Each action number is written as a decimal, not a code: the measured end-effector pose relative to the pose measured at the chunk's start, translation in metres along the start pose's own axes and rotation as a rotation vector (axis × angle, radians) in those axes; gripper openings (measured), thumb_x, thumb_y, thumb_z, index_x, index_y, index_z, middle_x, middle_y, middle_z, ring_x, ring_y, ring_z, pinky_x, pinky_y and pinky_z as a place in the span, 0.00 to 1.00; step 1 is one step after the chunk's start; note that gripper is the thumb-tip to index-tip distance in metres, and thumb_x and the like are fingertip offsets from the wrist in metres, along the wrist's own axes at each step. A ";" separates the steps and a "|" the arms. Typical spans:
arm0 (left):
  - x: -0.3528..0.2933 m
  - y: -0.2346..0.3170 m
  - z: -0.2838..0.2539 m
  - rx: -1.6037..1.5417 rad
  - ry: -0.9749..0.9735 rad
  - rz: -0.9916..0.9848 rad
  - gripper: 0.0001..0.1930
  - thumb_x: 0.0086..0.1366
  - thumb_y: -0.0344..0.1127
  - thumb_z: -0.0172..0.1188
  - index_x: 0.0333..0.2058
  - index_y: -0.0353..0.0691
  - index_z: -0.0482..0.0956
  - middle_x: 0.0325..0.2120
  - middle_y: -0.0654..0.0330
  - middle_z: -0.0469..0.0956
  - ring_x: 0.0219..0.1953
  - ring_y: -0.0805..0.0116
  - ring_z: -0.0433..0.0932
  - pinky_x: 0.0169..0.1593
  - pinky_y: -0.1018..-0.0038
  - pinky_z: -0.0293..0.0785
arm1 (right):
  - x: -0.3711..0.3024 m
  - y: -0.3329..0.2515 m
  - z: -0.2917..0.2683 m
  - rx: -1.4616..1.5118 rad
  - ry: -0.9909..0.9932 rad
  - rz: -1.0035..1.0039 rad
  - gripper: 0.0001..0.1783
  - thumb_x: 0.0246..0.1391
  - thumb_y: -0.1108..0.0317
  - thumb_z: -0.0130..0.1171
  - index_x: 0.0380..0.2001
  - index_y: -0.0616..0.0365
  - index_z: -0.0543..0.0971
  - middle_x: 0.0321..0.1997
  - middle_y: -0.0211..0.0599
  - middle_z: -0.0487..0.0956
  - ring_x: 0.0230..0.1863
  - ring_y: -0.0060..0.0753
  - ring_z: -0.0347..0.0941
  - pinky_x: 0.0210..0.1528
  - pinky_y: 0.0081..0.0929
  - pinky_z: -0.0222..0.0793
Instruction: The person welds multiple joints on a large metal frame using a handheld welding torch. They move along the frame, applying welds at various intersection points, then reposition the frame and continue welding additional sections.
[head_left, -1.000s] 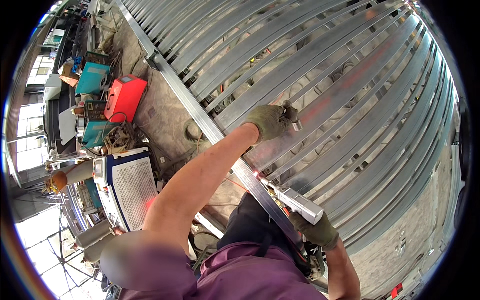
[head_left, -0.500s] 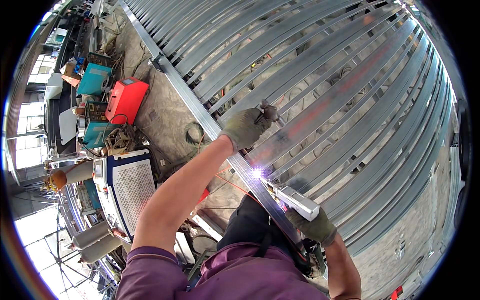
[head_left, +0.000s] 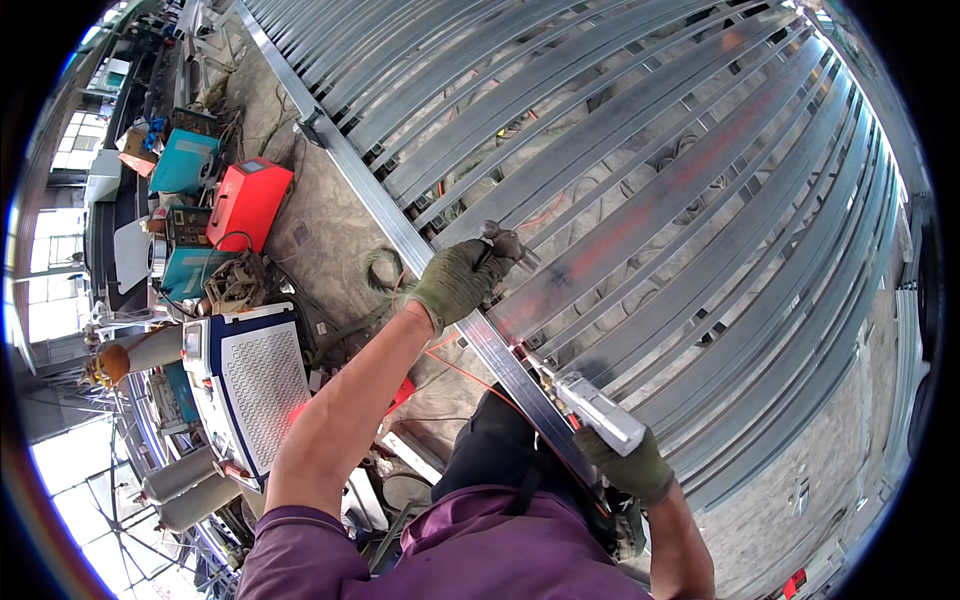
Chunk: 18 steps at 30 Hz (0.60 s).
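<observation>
My left hand (head_left: pixel 455 282), in a green work glove, is closed round a hammer (head_left: pixel 507 243) whose metal head points up and right, above the metal slats. Also gloved, my right hand (head_left: pixel 636 468) grips a silver handheld welding gun (head_left: pixel 600 411). The gun's nozzle tip is close to the joint where a slat meets the long edge rail (head_left: pixel 486 352); no arc shows there. A grey slat (head_left: pixel 610 245) with reddish glare and a dark smudge runs away from this joint to the upper right.
Many parallel metal slats (head_left: pixel 590 95) fill the right side, with cables on the floor under them. At left stand a white-and-blue machine (head_left: pixel 262 395), a red machine (head_left: pixel 250 205), teal machines (head_left: pixel 186 160) and gas cylinders (head_left: pixel 190 500). An orange hose (head_left: pixel 465 372) passes near my legs.
The bright violet-white arc at the gun's tip has gone out. My left hand and the hammer have shifted left and slightly toward me. The welding gun has moved only a little.
</observation>
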<state>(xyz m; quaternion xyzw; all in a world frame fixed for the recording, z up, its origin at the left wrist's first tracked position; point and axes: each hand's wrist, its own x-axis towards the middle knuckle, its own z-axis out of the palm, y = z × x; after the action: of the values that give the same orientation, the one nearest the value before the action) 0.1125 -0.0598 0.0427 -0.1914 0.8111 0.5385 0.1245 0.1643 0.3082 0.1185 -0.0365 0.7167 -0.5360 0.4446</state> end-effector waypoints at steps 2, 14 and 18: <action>0.000 0.010 0.001 -0.012 -0.036 -0.015 0.13 0.72 0.39 0.62 0.43 0.32 0.83 0.35 0.51 0.84 0.35 0.61 0.82 0.43 0.67 0.78 | -0.003 0.002 -0.008 0.011 0.047 -0.043 0.18 0.62 0.65 0.70 0.52 0.63 0.83 0.42 0.32 0.87 0.41 0.22 0.82 0.43 0.26 0.79; 0.030 0.020 0.087 0.008 -0.206 0.111 0.14 0.71 0.40 0.63 0.50 0.39 0.83 0.47 0.55 0.86 0.49 0.62 0.84 0.53 0.67 0.77 | -0.071 -0.025 -0.111 0.125 0.329 0.227 0.17 0.72 0.57 0.57 0.40 0.61 0.81 0.24 0.31 0.80 0.23 0.25 0.78 0.25 0.25 0.72; 0.036 0.034 0.112 0.110 -0.212 0.148 0.14 0.70 0.39 0.64 0.49 0.38 0.83 0.48 0.55 0.86 0.50 0.60 0.84 0.55 0.68 0.77 | -0.105 -0.019 -0.133 0.123 0.274 0.299 0.20 0.72 0.54 0.56 0.39 0.63 0.81 0.22 0.33 0.80 0.22 0.26 0.78 0.25 0.25 0.73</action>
<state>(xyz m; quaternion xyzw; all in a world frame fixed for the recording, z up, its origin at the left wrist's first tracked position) 0.0650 0.0486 0.0129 -0.0661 0.8337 0.5179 0.1796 0.1295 0.4535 0.2002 0.1708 0.7338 -0.5067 0.4191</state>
